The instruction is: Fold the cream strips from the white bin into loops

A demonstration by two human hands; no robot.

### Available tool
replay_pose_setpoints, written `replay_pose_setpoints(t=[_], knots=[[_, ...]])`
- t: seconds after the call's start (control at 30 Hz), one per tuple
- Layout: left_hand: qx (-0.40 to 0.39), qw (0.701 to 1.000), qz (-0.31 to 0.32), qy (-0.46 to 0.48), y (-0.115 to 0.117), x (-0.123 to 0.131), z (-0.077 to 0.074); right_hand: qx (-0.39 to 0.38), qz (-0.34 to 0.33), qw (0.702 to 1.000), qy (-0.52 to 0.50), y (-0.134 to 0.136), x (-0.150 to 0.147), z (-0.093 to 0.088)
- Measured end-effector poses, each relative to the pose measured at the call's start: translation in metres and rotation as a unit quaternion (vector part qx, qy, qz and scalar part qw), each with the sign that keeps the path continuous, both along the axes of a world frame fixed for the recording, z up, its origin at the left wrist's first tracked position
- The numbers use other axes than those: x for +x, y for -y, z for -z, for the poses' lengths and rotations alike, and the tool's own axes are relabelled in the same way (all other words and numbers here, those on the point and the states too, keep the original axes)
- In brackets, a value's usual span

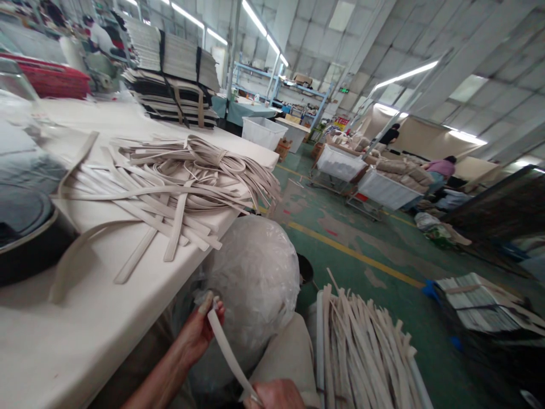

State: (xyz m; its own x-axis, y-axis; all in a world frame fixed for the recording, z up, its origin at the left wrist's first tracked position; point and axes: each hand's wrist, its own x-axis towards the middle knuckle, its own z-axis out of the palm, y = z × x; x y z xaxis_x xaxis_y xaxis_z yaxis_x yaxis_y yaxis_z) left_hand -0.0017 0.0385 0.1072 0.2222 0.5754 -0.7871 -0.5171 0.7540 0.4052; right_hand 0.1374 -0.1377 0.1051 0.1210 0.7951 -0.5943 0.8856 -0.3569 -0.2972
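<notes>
My left hand (202, 326) pinches the upper end of a beige fabric strap (227, 355) between thumb and fingers, beside the table edge. Lower down, at the bottom of the view, my right hand (276, 396) is closed around the strap's other part. The strap curves between the two hands above my lap. A little clear plastic shows near my left fingertips; I cannot tell whether it is held. On the table lies a heap of similar straps (183, 182), partly looped and bundled, with loose ends pointing toward me.
The cream-covered table (85, 335) fills the left, with a dark round container (32, 244) on it. A large plastic-wrapped bag (264, 272) stands beside it. A white bin holds many straps (361, 346) at lower right. Stacked bundles (170, 79), wheeled carts (392, 184) and people are farther off.
</notes>
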Motion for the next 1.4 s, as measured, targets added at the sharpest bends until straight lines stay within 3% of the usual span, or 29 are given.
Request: replay_pose_setpoints(t=[0.43, 0.63, 0.8, 0.97, 1.07, 1.27, 1.4], knots=[[0.008, 0.999, 0.022, -0.030, -0.004, -0.002, 0.012, -0.011, -0.046, 0.997, 0.067, 0.001, 0.006, 0.008], [0.044, 0.997, 0.050, -0.036, 0.002, -0.001, 0.025, 0.019, -0.019, 1.000, 0.011, -0.003, 0.005, 0.002], [0.065, 0.994, 0.088, -0.008, 0.025, 0.004, 0.035, 0.087, 0.041, 0.989, -0.111, -0.011, 0.003, 0.002], [0.120, 0.973, 0.196, 0.032, 0.060, 0.016, 0.044, 0.138, 0.087, 0.968, -0.190, -0.028, 0.001, -0.005], [0.166, 0.963, 0.211, 0.029, 0.059, 0.013, 0.042, 0.164, 0.101, 0.963, -0.188, -0.026, 0.007, -0.013], [0.151, 0.976, 0.155, -0.015, 0.043, 0.000, 0.025, 0.144, 0.107, 0.971, -0.156, -0.005, 0.023, -0.015], [0.214, 0.951, 0.225, 0.006, 0.061, 0.011, 0.007, 0.166, 0.141, 0.955, -0.202, -0.018, 0.016, -0.031]])
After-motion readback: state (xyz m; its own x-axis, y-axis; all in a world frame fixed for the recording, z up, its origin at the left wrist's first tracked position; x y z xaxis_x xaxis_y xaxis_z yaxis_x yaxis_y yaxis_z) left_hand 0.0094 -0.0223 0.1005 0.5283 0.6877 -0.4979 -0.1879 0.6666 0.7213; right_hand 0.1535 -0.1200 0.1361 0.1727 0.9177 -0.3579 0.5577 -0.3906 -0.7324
